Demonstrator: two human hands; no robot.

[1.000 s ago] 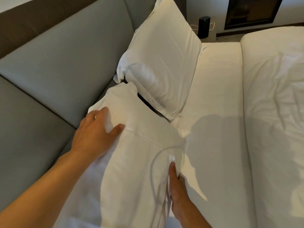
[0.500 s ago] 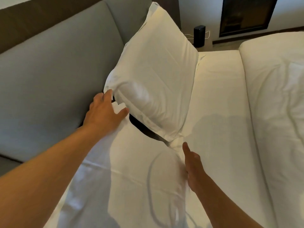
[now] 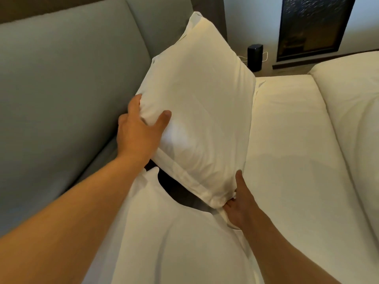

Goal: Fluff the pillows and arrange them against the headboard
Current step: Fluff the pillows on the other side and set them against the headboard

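Note:
A plump white far pillow (image 3: 205,103) leans upright against the grey padded headboard (image 3: 67,89). My left hand (image 3: 137,132) grips its near left corner, thumb on the front face and fingers behind. My right hand (image 3: 239,203) holds its lower right corner from below. A second white pillow, the near pillow (image 3: 172,242), lies flatter in front of it, under my forearms, with a dark gap between the two.
The white sheeted mattress (image 3: 287,160) stretches to the right, and a rumpled white duvet (image 3: 352,111) is bunched along the right edge. A small black speaker (image 3: 255,57) with a cable stands beyond the bed's far end, below a dark framed panel (image 3: 313,27).
Both hands left the near pillow and moved forward to the far pillow. The left hand now grips its left corner and the right hand its lower right corner.

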